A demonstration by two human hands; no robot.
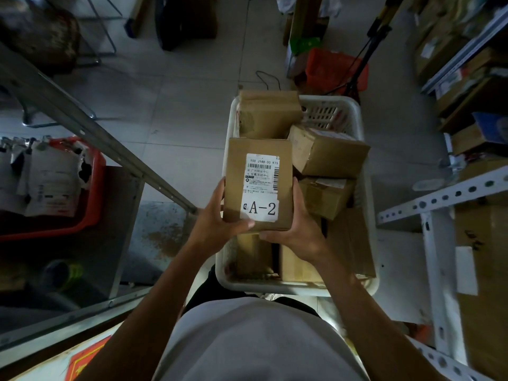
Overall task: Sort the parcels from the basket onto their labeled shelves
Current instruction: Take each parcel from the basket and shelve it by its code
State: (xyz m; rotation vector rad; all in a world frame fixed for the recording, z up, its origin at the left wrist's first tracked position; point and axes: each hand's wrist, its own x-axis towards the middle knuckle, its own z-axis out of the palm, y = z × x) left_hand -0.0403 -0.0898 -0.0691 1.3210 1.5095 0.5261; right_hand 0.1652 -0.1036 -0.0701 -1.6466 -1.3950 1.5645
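A brown cardboard parcel (258, 171) with a white shipping label and an "A-2" sticker is held above the white plastic basket (365, 171). My left hand (217, 218) grips its left lower edge, thumb on the sticker's corner. My right hand (298, 224) grips its right lower edge. Several more cardboard parcels (327, 154) lie in the basket on the floor, partly hidden under the held one.
A white perforated metal shelf (439, 199) with boxes stands at the right. On a grey metal rack at the left sits a red bin (93, 213) holding soft parcels. An orange basket (335, 68) stands farther back on the tiled floor.
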